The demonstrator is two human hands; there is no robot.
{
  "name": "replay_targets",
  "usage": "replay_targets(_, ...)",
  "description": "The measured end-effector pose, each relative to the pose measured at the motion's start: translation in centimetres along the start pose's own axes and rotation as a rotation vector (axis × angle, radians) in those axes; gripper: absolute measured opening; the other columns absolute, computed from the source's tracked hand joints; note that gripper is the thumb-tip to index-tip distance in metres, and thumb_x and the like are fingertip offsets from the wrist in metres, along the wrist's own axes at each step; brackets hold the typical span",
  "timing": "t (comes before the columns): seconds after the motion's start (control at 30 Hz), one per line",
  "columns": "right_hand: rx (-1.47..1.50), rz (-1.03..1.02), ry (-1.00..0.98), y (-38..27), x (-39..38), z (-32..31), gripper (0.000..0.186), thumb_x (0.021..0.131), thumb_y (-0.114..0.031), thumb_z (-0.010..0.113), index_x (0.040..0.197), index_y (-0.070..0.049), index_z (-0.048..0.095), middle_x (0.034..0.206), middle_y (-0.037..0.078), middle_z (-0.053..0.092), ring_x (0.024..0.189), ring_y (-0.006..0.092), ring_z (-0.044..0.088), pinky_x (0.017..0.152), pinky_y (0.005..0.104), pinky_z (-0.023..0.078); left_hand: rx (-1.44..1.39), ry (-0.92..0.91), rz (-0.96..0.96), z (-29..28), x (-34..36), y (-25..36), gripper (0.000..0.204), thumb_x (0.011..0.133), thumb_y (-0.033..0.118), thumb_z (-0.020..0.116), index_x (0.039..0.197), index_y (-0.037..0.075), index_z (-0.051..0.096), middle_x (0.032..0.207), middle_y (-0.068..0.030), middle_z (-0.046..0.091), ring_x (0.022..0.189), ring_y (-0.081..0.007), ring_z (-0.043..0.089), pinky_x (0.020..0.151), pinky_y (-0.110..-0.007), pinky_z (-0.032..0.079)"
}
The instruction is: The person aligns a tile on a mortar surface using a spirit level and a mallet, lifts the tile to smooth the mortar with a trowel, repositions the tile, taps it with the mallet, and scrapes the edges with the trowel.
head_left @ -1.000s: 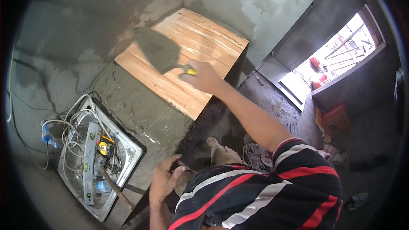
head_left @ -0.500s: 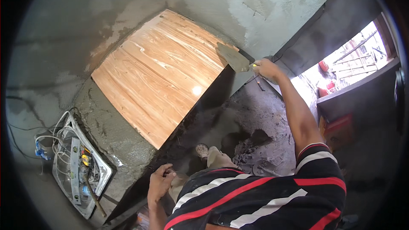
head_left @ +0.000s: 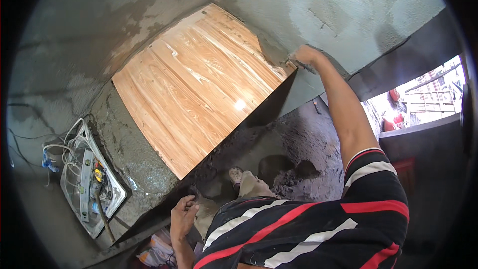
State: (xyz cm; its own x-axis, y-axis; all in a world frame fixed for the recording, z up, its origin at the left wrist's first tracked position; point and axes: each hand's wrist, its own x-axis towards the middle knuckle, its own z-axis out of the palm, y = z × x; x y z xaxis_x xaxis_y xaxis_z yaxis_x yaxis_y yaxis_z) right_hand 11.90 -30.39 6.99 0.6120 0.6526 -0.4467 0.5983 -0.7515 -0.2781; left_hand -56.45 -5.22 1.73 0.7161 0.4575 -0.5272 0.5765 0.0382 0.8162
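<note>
Right hand [head_left: 306, 55] closed on trowel [head_left: 275, 52], pressed at far right corner of wood panel [head_left: 199, 87] where it meets plastered wall [head_left: 323, 10] | left hand [head_left: 183, 215] loosely curled, empty, rested low near ledge edge for balance | electrical box [head_left: 89, 179] left, untouched.

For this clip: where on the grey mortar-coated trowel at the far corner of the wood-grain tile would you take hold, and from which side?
Grip the grey mortar-coated trowel at its handle end, on the right, where the right hand already closes over it. Come in from the right: the blade points left, lying at the corner of the wood-grain tile against the plastered wall, and it is smeared with wet mortar, so only the handle looks clean to hold.
</note>
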Motion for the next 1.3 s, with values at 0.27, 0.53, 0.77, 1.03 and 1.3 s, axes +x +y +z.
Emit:
replay_targets(0.27, -0.064, 0.195, 0.351, -3.7, 5.0, 2.2, 0.048, 0.091, -0.036, 0.065, 0.100, 0.011, 0.074, 0.098, 0.035, 0.072, 0.092, 0.0476, 0.071, 0.086, 0.0515, 0.055, 0.074, 0.041, 0.022, 0.5, 0.6, 2.8, 0.040, 0.091, 0.007, 0.076, 0.128, -0.003, 0.067, 0.095, -0.0047, 0.069, 0.081, -0.0092, 0.060, 0.073, -0.026, 0.053)
replay_targets(0.53, -0.421, 0.118, 0.359, -3.2, 5.2, 4.6, 0.034, 0.090, -0.032, 0.069, 0.096, 0.000, 0.078, 0.095, 0.028, 0.075, 0.092, 0.0460, 0.073, 0.080, 0.0532, 0.058, 0.096, 0.057, 0.000, -0.9, -0.6, 2.6, 0.041, 0.093, 0.015, 0.075, 0.129, -0.002, 0.067, 0.092, -0.0090, 0.071, 0.082, -0.0140, 0.065, 0.073, -0.030, 0.055)
replay_targets(0.77, -0.084, -0.090, 0.637, -13.0, -5.8, 1.3, 0.035, 0.099, -0.029, 0.061, 0.098, 0.005, 0.069, 0.093, 0.031, 0.070, 0.090, 0.0496, 0.067, 0.079, 0.0531, 0.051, 0.202, 0.023, 0.170, -0.6, 0.6, 2.5, 0.042, 0.092, 0.018, 0.073, 0.129, -0.002, 0.067, 0.098, -0.0156, 0.074, 0.084, -0.0220, 0.071, 0.078, -0.035, 0.056)
replay_targets(1.03, 0.299, -0.288, 0.335, -37.1, -12.9, 4.3, 0.030, 0.102, -0.028, 0.061, 0.100, 0.001, 0.069, 0.074, 0.008, 0.066, 0.065, 0.0148, 0.060, 0.061, 0.0329, 0.051, 0.307, -0.109, 0.429, -2.9, -0.8, -0.8, 0.044, 0.092, 0.020, 0.073, 0.130, 0.000, 0.067, 0.097, -0.0178, 0.074, 0.084, -0.0301, 0.072, 0.079, -0.038, 0.057)
replay_targets(1.3, 1.463, -0.171, -0.550, -53.0, -9.9, 22.9, 0.035, 0.105, -0.039, 0.062, 0.107, -0.004, 0.064, 0.075, 0.003, 0.062, 0.058, 0.0117, 0.060, 0.047, 0.0281, 0.048, 0.304, -0.192, 0.382, -9.7, -3.7, -4.6, 0.041, 0.091, 0.021, 0.072, 0.126, 0.000, 0.069, 0.104, -0.0206, 0.074, 0.094, -0.0383, 0.072, 0.084, -0.043, 0.056)
